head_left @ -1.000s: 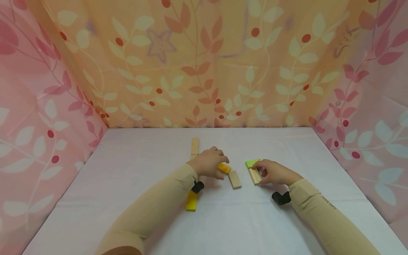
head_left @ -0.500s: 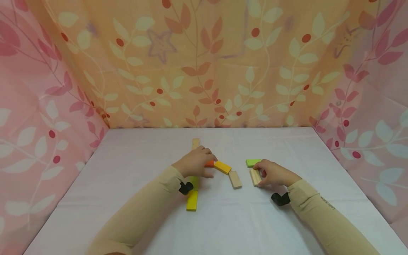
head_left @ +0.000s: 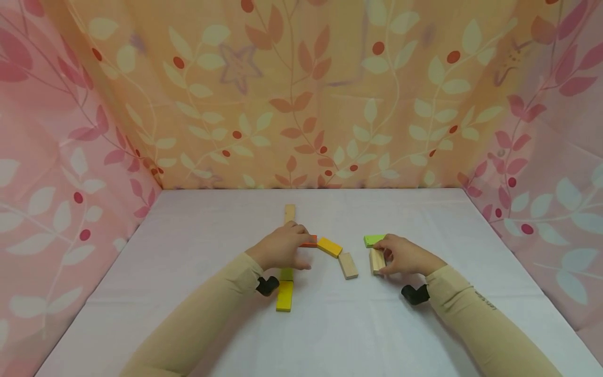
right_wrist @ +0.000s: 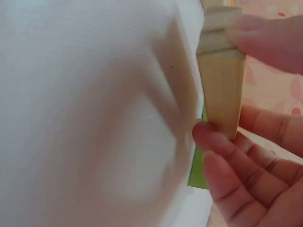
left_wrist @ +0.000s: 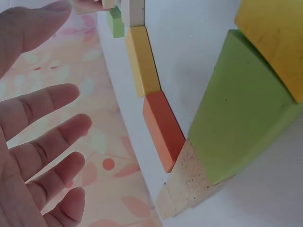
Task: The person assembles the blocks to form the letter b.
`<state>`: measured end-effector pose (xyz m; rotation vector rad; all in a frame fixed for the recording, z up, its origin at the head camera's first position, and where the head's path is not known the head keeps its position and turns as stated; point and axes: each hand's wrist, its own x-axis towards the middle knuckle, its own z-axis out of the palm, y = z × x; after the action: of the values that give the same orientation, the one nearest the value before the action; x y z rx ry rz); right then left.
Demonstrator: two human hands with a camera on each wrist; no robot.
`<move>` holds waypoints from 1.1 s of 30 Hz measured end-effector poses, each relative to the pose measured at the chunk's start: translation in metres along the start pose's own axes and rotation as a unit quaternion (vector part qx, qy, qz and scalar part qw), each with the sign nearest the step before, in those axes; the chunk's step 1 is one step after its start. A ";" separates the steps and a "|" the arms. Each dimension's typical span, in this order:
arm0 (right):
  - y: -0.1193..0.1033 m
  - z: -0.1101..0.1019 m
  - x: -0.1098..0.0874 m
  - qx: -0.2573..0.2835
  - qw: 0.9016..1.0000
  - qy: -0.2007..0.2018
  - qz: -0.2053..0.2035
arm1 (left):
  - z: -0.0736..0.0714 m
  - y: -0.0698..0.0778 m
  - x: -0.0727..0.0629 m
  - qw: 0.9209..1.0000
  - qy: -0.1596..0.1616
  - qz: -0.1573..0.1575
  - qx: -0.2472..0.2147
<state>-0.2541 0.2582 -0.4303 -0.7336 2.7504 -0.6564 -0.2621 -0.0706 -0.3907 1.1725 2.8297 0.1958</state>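
My right hand [head_left: 409, 256] pinches a plain wooden block [right_wrist: 221, 90] lengthwise, thumb at one end and fingertips at the other. A light green block [head_left: 373, 240] lies right beyond it, partly covered by the fingers. My left hand [left_wrist: 33, 142] holds nothing; its fingers are spread and loosely bent over a row of blocks. Near those fingers lies a red-orange block [left_wrist: 163, 127], with an orange-yellow block [head_left: 330, 246] and another plain block [head_left: 348, 266] curving off to the right. Under the left wrist run a green block [left_wrist: 241, 113] and a yellow block [head_left: 285, 296].
A further plain block [head_left: 289, 212] points toward the back of the white-covered table [head_left: 212, 220]. A gap separates the curved row from the right hand's block. Patterned curtains [head_left: 301, 104] enclose the table at the back and sides.
My left hand has drawn back leftward, uncovering the red-orange block. My right hand stays nearly in place, and the plain block in it has turned slightly more upright in the head view.
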 end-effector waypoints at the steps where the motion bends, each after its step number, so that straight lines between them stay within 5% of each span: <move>1: -0.001 -0.001 0.000 0.004 1.000 0.000 -0.002 | 0.000 0.000 -0.001 1.000 0.001 0.001 -0.001; 12: -0.021 -0.007 0.004 0.045 0.995 0.011 -0.084 | -0.001 0.003 -0.013 1.000 0.007 -0.001 -0.026; 33: -0.089 0.007 0.021 0.091 0.983 0.004 -0.158 | 0.008 0.033 -0.031 0.995 0.001 -0.011 -0.099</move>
<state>-0.2327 0.1762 -0.3963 -1.1370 2.5561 -0.9589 -0.2168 -0.0688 -0.3935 1.0983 2.7472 0.4632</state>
